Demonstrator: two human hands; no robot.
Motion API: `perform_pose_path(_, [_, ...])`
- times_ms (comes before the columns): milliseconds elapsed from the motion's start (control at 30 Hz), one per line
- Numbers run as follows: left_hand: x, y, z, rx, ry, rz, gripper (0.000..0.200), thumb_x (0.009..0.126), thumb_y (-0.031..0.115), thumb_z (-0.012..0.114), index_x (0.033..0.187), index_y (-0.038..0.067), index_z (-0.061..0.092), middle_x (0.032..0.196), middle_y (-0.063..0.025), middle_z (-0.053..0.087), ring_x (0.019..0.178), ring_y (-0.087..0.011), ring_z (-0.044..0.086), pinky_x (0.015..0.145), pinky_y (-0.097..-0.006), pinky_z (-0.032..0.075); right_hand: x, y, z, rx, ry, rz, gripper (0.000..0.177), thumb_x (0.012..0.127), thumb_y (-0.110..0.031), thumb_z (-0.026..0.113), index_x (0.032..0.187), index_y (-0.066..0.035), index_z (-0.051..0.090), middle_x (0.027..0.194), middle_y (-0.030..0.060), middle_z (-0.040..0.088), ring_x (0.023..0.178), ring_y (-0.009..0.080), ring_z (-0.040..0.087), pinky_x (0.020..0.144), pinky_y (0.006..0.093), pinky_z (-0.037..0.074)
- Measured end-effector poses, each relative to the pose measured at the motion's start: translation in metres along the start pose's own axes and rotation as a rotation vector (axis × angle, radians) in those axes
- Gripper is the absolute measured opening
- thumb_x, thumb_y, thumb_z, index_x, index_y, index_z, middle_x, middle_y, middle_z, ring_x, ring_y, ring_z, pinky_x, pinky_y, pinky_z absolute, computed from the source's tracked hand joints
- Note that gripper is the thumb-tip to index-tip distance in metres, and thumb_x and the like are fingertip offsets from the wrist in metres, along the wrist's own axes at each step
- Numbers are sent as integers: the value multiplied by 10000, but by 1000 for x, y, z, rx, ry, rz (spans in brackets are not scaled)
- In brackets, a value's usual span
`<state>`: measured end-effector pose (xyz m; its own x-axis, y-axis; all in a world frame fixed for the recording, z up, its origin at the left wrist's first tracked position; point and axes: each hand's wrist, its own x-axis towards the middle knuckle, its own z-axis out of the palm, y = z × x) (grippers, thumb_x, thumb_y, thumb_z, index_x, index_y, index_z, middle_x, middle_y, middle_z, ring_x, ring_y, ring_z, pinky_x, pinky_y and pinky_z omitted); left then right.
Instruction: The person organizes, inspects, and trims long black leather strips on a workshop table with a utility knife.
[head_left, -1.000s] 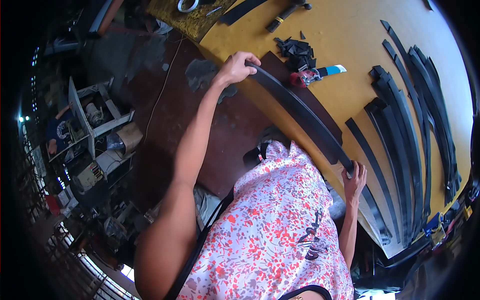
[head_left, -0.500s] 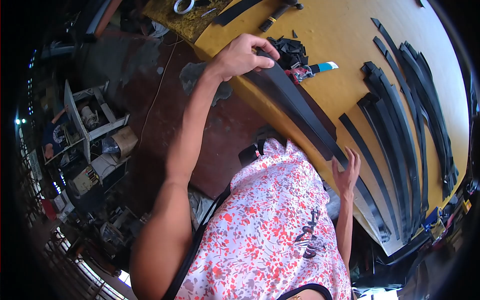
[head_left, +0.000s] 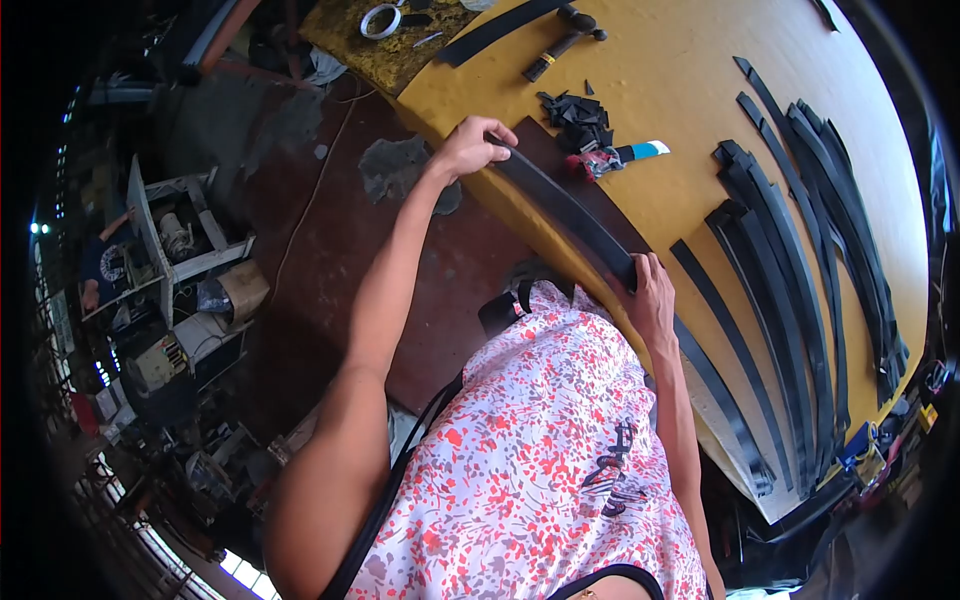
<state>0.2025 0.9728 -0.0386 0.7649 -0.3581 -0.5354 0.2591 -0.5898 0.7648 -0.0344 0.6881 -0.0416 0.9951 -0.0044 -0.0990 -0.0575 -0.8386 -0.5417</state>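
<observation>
Head view: a black strip (head_left: 560, 205) is stretched between two bare hands, along the near edge of a yellow-topped table (head_left: 690, 120) and over a dark brown sheet (head_left: 545, 150). Its upper end is pinched by the left hand (head_left: 472, 148) between thumb and fingers. Farther down, it is gripped by the right hand (head_left: 654, 295), whose fingers are curled in at its edge. Black strip is seen again below that hand; whether it belongs to the same piece cannot be told.

Just beyond the brown sheet, small black offcuts (head_left: 578, 118) are heaped, and beside them a blade with a teal section (head_left: 640, 151) is laid, its other end wrapped in red and clear material. Past the heap, a hammer (head_left: 560, 50) is seen with a yellow band on its handle; no wording can be read on it. To the right, more strips (head_left: 775, 260) are laid in overlapping rows.

At the far corner, a white ring-shaped roll (head_left: 366, 24) is set on a stained surface. On the flowered top (head_left: 510, 440) worn by the person, dark lettering (head_left: 607, 480) is printed, too distorted to be read. At far left, a pale round print is borne by another person's dark shirt (head_left: 105, 265), likewise illegible.
</observation>
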Motion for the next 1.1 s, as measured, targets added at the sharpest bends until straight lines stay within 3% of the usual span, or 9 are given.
perform_pose_path(267, [3,-34,15,126,84,71,200,786,21,675,984,35,699,939,-68,687,878,-166,622,834,-309,478,-15,16,0,-84,-129,86,425,783,-250,743,1105,-59,540,965,120,597,907,287,627,768,383,518])
perform_pose_path(400, [-2,-33,26,146,133,76,203,776,31,679,978,44,700,975,-111,690,915,-212,636,856,-330,475,-20,15,1,-120,-57,58,424,770,-239,750,1100,-68,547,962,118,608,897,283,628,761,377,516])
perform_pose_path(500, [2,-48,28,278,263,241,221,742,38,672,954,89,707,964,-169,660,969,-344,596,928,-412,447,-14,11,5,-66,-1,62,447,726,-209,765,1093,-68,553,957,110,597,878,281,626,750,379,511])
perform_pose_path(633, [-7,-36,26,397,334,386,247,725,62,706,967,115,705,1046,-108,612,1003,-329,553,925,-407,424,-19,18,12,-73,-16,56,460,713,-199,770,1094,-67,549,962,100,563,874,276,618,752,379,509])
perform_pose_path(700, [-13,-21,27,662,377,580,250,714,76,726,958,106,677,1117,-79,583,1052,-307,540,931,-408,406,-19,19,12,-71,-19,72,467,710,-197,771,1096,-65,544,976,100,563,889,275,615,760,379,509])
perform_pose_path(733, [-18,-14,31,663,363,597,250,714,76,726,958,106,677,1117,-79,583,1052,-307,540,931,-408,406,-19,19,12,-69,-32,68,475,706,-195,773,1098,-63,540,989,101,563,904,275,612,769,379,509])
perform_pose_path(867, [-37,2,56,739,-10,861,247,719,72,716,945,77,618,1125,-66,587,1113,-252,538,956,-416,378,-18,18,10,-48,18,57,481,709,-188,767,1107,-57,531,1016,102,566,931,276,610,799,380,502])
perform_pose_path(1000, [-24,-3,77,776,-30,967,265,686,54,707,925,70,593,1040,-72,623,1050,-268,581,926,-406,413,-21,18,12,-46,-32,102,477,712,-180,759,1109,-48,531,1060,109,582,958,286,616,820,393,495])
perform_pose_path(1100, [-19,-7,73,773,-86,1004,279,665,26,701,919,70,593,1010,-81,635,1018,-277,599,895,-400,459,-20,15,9,-10,7,95,412,722,-145,732,1071,-46,536,984,128,618,922,301,632,787,398,509])
